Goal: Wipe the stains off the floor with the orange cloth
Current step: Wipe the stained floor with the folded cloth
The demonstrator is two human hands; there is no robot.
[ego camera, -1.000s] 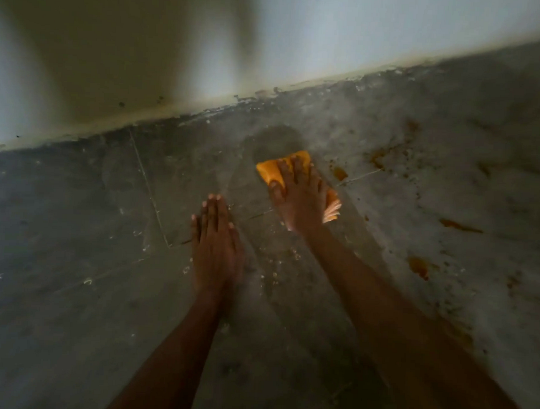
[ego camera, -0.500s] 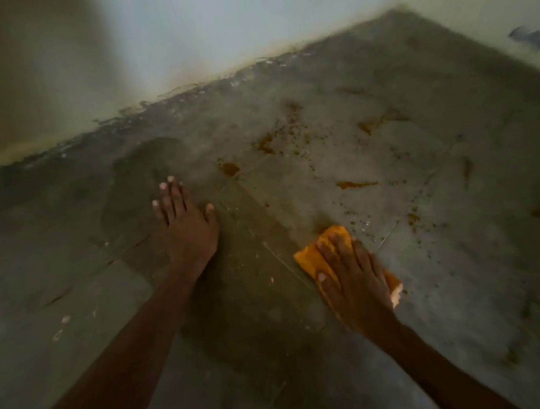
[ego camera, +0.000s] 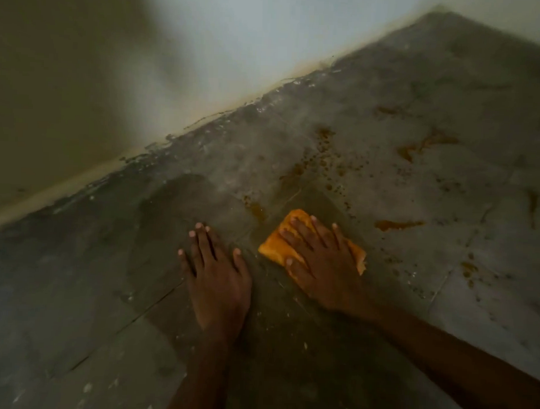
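Dim room, grey tiled floor (ego camera: 443, 302) meeting a pale wall (ego camera: 207, 49) that runs diagonally across the upper left. Paint flecks and grime along the base of the wall.

Person leaning over the floor, both arms reaching forward. Right hand (ego camera: 318, 264) lies palm down on the orange cloth (ego camera: 276, 246), fingers spread and straight, pressing it flat against the floor. Cloth is folded into a rough pad; its edges stick out to the left of the fingers and behind the wrist side.

Left hand (ego camera: 217, 282) planted flat on the bare floor just beside the cloth, fingers extended, holding nothing. The two hands sit close together but not touching.

Brown-orange stains (ego camera: 396, 224) scattered over the tiles beyond and to the right of the cloth: one elongated smear near the right hand, a blotch (ego camera: 256, 207) just ahead of the cloth's far corner, a speckled trail (ego camera: 325, 151) running toward the wall, further patches (ego camera: 427, 144) farther out. Floor around the cloth looks darker and damp.
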